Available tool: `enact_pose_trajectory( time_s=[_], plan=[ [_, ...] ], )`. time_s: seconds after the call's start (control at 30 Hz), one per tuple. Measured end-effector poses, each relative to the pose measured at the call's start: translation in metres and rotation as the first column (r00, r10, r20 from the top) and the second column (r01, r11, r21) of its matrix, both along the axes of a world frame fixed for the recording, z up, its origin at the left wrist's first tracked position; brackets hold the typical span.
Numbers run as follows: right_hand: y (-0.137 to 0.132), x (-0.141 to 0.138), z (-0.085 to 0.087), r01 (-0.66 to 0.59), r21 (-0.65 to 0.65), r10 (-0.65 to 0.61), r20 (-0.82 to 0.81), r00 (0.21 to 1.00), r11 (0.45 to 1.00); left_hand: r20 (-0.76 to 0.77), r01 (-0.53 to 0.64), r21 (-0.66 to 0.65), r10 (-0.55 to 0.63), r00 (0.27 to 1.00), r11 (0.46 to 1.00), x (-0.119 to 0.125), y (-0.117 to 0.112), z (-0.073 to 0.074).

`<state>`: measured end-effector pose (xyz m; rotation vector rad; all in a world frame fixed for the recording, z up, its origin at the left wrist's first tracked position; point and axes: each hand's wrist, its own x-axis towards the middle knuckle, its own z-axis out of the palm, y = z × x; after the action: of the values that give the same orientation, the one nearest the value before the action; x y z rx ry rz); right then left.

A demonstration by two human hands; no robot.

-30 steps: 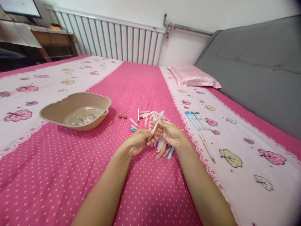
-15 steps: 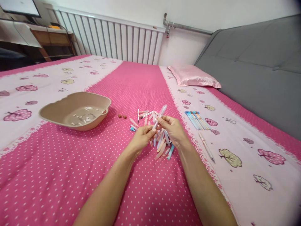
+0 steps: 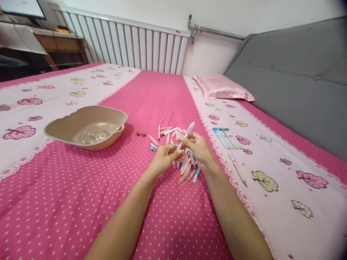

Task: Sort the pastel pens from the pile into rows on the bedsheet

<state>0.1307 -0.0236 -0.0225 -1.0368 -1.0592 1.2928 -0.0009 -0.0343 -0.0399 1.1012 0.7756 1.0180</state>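
A slim whitish pen point(image 3: 189, 130) slants up and to the right between my two hands. The fingers of my right hand point(image 3: 199, 150) are closed around its middle. At its lower end, my left hand point(image 3: 166, 159) pinches it, though the fingertips partly hide that end. Beneath and around the hands lies a loose heap of pen parts point(image 3: 185, 168), pale pink, white and lilac. A light blue piece point(image 3: 196, 175) lies at the heap's near right edge, and a small blue-ended piece point(image 3: 153, 147) is left of my left hand.
A beige basin point(image 3: 81, 142) with small white pieces inside stands at left. Two small brown pieces point(image 3: 140, 134) lie beside it. To the right are a row of blue and orange pens point(image 3: 227, 138) and a single pen point(image 3: 238, 169). A pink pillow point(image 3: 222, 88) lies farther back.
The pen in my hands has turned slightly, its upper end shifting a little to the right, and its printed side shows more clearly. Both hands stay in nearly the same place.
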Motion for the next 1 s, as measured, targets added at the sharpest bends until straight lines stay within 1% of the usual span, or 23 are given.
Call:
enact_pose_trajectory(
  time_s=[0.07,0.23,0.37,0.43,0.53,0.67,0.73,0.9,1.0],
  plan=[
    [-0.001,-0.001,0.001,-0.007,-0.024,0.006,-0.033,0.999,1.0,0.01,0.008,-0.018,-0.008,1.0,1.0,0.001,-0.001,0.001],
    [-0.001,-0.002,0.001,0.071,-0.048,-0.072,-0.021,0.997,0.996,0.013,0.04,0.02,-0.04,0.999,0.999,0.002,-0.003,0.004],
    [0.0,-0.004,0.001,0.071,-0.044,-0.072,-0.023,0.997,0.996,-0.016,0.045,0.014,-0.044,0.999,0.999,0.001,-0.004,0.004],
    [-0.001,-0.004,0.002,0.046,-0.045,-0.047,-0.026,0.999,0.998,-0.031,0.057,0.01,-0.057,0.998,0.998,-0.001,-0.003,0.003],
    [-0.002,-0.001,0.006,-0.053,-0.054,0.049,-0.077,0.996,0.997,-0.023,0.077,-0.006,-0.077,0.997,0.997,-0.004,-0.003,0.002],
    [-0.002,0.007,0.01,-0.196,0.003,0.194,-0.15,0.97,0.981,-0.02,0.1,-0.036,-0.101,0.995,0.994,-0.006,-0.002,0.001],
    [-0.001,0.011,0.01,-0.232,0.012,0.231,-0.159,0.96,0.973,-0.038,0.122,-0.029,-0.123,0.992,0.992,-0.007,-0.001,0.001],
    [-0.001,0.012,0.011,-0.221,-0.036,0.213,-0.148,0.966,0.975,-0.096,0.17,0.031,-0.166,0.981,0.985,-0.008,-0.002,0.0],
    [-0.002,0.011,0.012,-0.199,-0.07,0.187,-0.148,0.971,0.977,-0.092,0.193,0.041,-0.189,0.978,0.98,-0.007,-0.001,0.0]
  ],
)
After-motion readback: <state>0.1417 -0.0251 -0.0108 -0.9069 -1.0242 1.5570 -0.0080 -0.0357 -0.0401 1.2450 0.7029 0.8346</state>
